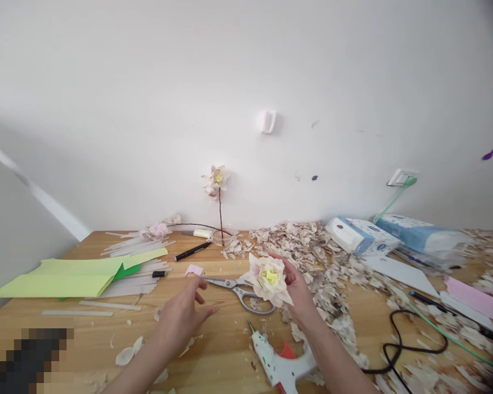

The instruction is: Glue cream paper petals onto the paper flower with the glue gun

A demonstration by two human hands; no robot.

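Observation:
My right hand (299, 293) is closed around the back of a pale artificial flower (270, 278) with a yellow centre, its face turned up towards me. My left hand (184, 309) hovers over the table with thumb and fingers apart, holding nothing. Beyond its fingertips lies a small pink scrap (194, 270). Grey-handled scissors (241, 295) lie between the hands, partly covered by the flower. Nearer to me, a white glue gun (273, 358) rests on the wood, part of it hidden by my right forearm. Another flower (218, 175) stands upright on a brown stem against the wall.
Heaped dried-looking petals (298, 241) spread along the back and right. Glue sticks (133, 287) lie left, beside green paper (61, 276) and a black marker (192, 251). Tissue packs (361, 235) stand back right. A black cable (398, 345) loops on the right.

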